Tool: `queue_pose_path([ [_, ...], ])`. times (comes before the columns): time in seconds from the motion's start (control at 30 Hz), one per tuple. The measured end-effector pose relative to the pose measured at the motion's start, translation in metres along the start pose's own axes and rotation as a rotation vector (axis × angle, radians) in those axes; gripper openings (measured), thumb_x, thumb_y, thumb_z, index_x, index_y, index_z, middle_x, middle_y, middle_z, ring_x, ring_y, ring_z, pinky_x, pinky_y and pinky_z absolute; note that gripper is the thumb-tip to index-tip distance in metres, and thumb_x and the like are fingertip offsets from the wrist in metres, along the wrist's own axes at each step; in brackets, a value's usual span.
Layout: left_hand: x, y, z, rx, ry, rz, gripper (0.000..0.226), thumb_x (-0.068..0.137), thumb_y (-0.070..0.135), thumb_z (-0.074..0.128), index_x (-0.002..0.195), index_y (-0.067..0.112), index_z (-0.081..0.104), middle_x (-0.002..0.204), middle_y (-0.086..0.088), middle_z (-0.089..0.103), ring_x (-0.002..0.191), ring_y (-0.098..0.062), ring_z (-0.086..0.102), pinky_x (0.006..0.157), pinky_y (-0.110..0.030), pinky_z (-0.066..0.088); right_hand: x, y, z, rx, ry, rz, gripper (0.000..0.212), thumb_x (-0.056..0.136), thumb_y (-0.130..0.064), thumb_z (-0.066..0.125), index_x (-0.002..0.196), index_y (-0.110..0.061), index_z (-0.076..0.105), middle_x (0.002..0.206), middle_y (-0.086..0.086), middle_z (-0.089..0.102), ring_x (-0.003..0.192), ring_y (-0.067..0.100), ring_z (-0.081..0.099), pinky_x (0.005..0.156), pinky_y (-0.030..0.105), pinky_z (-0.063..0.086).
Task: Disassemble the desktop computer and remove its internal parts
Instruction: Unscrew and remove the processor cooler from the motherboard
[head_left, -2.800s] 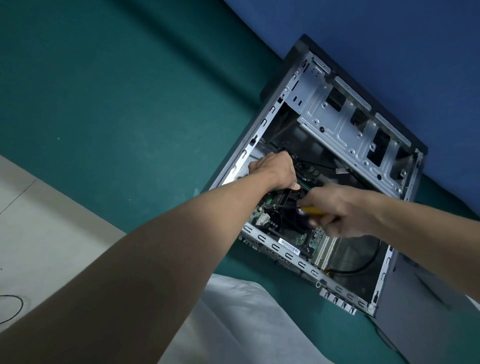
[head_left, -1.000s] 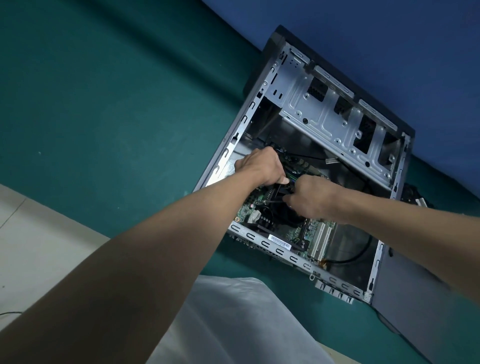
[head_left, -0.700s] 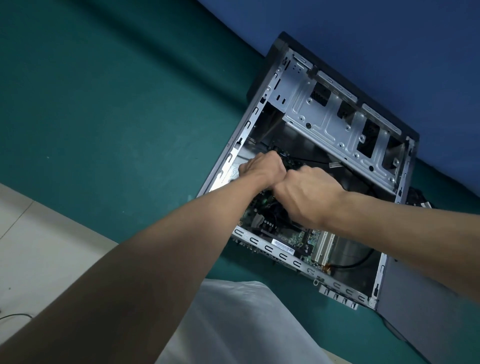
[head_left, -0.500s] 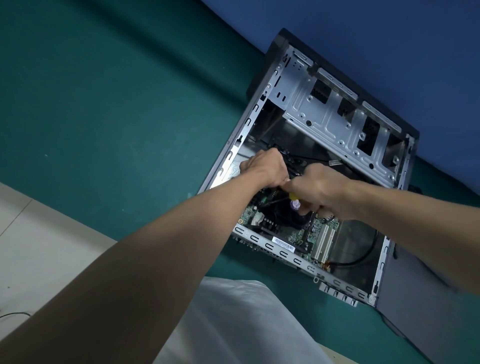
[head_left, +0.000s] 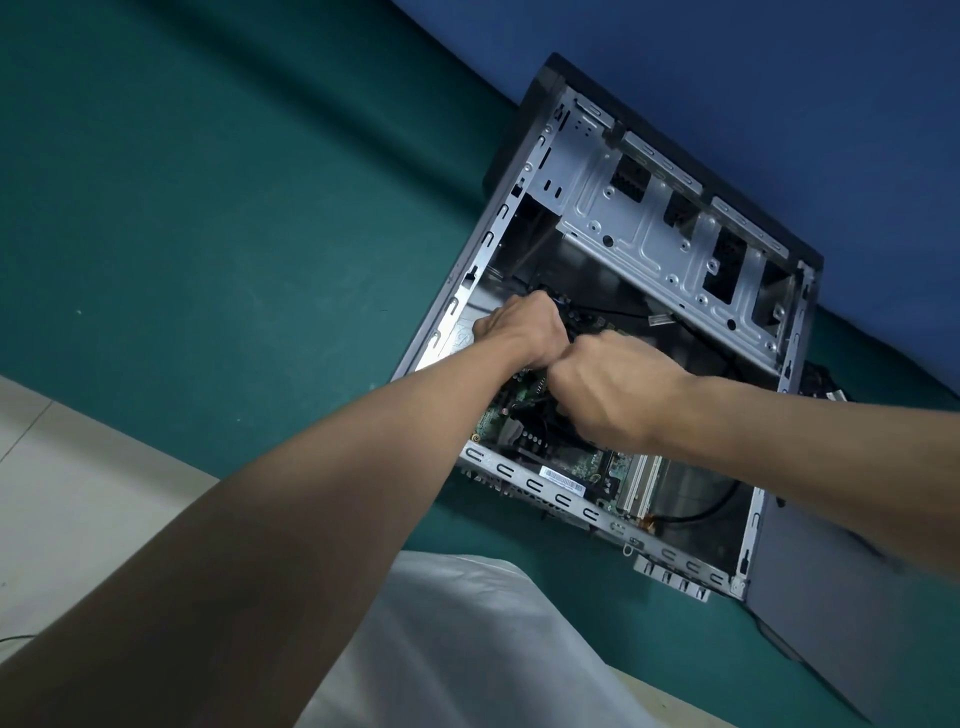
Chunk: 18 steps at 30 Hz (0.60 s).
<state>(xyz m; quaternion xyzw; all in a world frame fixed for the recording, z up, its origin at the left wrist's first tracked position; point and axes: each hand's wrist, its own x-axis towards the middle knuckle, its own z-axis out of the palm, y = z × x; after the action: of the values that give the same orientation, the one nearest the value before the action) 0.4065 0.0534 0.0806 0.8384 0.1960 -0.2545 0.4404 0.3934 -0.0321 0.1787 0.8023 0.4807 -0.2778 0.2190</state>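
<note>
The open desktop case (head_left: 670, 244) lies on its side on a green mat (head_left: 234, 208). Its green motherboard (head_left: 587, 465) shows along the near edge, with white slots (head_left: 641, 483) to the right. My left hand (head_left: 524, 327) reaches into the case, its fingers curled down over a black cooler part on the board. Right beside it, touching it, my right hand (head_left: 608, 384) is a closed fist over the same spot. The screwdriver it grips is hidden under the fist.
A silver drive cage (head_left: 727, 270) fills the far side of the case. A black cable (head_left: 701, 514) loops along the case floor at the right. A grey side panel (head_left: 831, 597) lies right of the case. White cloth (head_left: 467, 649) lies at the near edge; a blue wall (head_left: 779, 78) stands behind.
My right fist has turned over, so the screwdriver's yellow handle, seen half a second ago, is covered. My left hand stays in the same spot on the black part.
</note>
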Motion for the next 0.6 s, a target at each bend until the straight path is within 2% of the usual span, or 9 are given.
queue_pose_path([
  [0.07, 0.001, -0.002, 0.001, -0.015, -0.001, 0.012, 0.019, 0.082, 0.007, 0.057, 0.067, 0.015, 0.066, 0.078, 0.002, 0.065, 0.077, -0.024, 0.057, 0.075, -0.03, 0.045, 0.005, 0.006, 0.002, 0.396, -0.022, 0.308, 0.021, 0.089, -0.02, 0.059, 0.074, -0.006, 0.062, 0.057, 0.004, 0.054, 0.052, 0.019, 0.054, 0.046, 0.023, 0.04],
  [0.13, 0.004, -0.003, 0.003, -0.035, 0.001, 0.013, 0.007, 0.084, 0.018, 0.07, 0.087, 0.019, 0.076, 0.094, 0.006, 0.071, 0.089, -0.019, 0.062, 0.087, -0.034, 0.049, 0.006, 0.013, 0.005, 0.959, -0.184, 0.721, 0.02, 0.093, -0.023, 0.058, 0.083, -0.005, 0.058, 0.053, 0.004, 0.059, 0.038, 0.011, 0.044, 0.038, 0.017, 0.03],
  [0.17, 0.005, -0.003, 0.005, -0.037, 0.007, 0.009, 0.01, 0.084, 0.022, 0.072, 0.093, 0.021, 0.077, 0.098, 0.006, 0.072, 0.093, -0.019, 0.063, 0.089, -0.036, 0.05, 0.007, 0.015, 0.006, 1.216, -0.308, 0.862, 0.019, 0.097, -0.021, 0.052, 0.085, -0.007, 0.055, 0.05, 0.004, 0.057, 0.033, 0.009, 0.035, 0.036, 0.015, 0.024],
  [0.23, 0.007, -0.003, 0.005, -0.042, 0.009, 0.012, 0.013, 0.082, 0.025, 0.074, 0.095, 0.024, 0.077, 0.1, 0.006, 0.072, 0.096, -0.019, 0.062, 0.091, -0.037, 0.049, 0.007, 0.012, 0.008, 1.389, -0.428, 0.919, 0.018, 0.101, -0.019, 0.042, 0.09, -0.009, 0.051, 0.049, 0.005, 0.051, 0.033, 0.007, 0.023, 0.036, 0.014, 0.018],
  [0.3, 0.008, -0.004, 0.005, -0.037, 0.009, 0.012, 0.013, 0.081, 0.028, 0.076, 0.093, 0.025, 0.077, 0.099, 0.007, 0.072, 0.096, -0.019, 0.062, 0.09, -0.036, 0.049, 0.011, 0.005, 0.01, 1.189, -0.386, 0.84, 0.018, 0.1, -0.017, 0.041, 0.092, -0.006, 0.053, 0.056, 0.006, 0.051, 0.038, 0.01, 0.03, 0.037, 0.016, 0.022],
  [0.37, 0.007, -0.004, 0.006, -0.03, 0.014, 0.012, 0.011, 0.083, 0.024, 0.074, 0.093, 0.025, 0.077, 0.101, 0.006, 0.071, 0.097, -0.02, 0.062, 0.09, -0.037, 0.049, 0.008, -0.001, 0.009, 0.721, -0.284, 0.638, 0.018, 0.097, -0.02, 0.045, 0.092, -0.005, 0.053, 0.072, 0.008, 0.054, 0.056, 0.018, 0.047, 0.045, 0.022, 0.035],
  [0.43, 0.007, -0.004, 0.006, -0.017, 0.034, 0.011, 0.014, 0.085, 0.019, 0.068, 0.093, 0.025, 0.077, 0.102, 0.005, 0.071, 0.097, -0.021, 0.062, 0.09, -0.037, 0.049, 0.001, -0.004, 0.006, 0.184, -0.222, 0.354, 0.015, 0.096, -0.023, 0.044, 0.089, -0.011, 0.049, 0.072, 0.004, 0.047, 0.067, 0.024, 0.05, 0.055, 0.029, 0.041],
  [0.53, 0.005, -0.003, 0.005, -0.013, 0.043, 0.009, 0.018, 0.087, 0.016, 0.063, 0.095, 0.024, 0.076, 0.103, 0.005, 0.071, 0.098, -0.021, 0.062, 0.09, -0.037, 0.049, -0.006, -0.006, 0.002, -0.346, -0.126, -0.016, 0.029, 0.1, -0.023, 0.029, 0.073, -0.015, 0.034, 0.06, -0.001, 0.039, 0.05, 0.018, 0.043, 0.048, 0.031, 0.035],
  [0.6, 0.003, -0.003, 0.005, -0.004, 0.047, 0.015, 0.023, 0.086, 0.012, 0.058, 0.094, 0.022, 0.076, 0.1, 0.005, 0.071, 0.1, -0.021, 0.062, 0.086, -0.034, 0.047, -0.004, -0.004, -0.002, -0.385, -0.097, -0.033, 0.032, 0.099, -0.021, 0.029, 0.068, -0.016, 0.034, 0.058, -0.001, 0.04, 0.046, 0.016, 0.038, 0.048, 0.031, 0.035],
])
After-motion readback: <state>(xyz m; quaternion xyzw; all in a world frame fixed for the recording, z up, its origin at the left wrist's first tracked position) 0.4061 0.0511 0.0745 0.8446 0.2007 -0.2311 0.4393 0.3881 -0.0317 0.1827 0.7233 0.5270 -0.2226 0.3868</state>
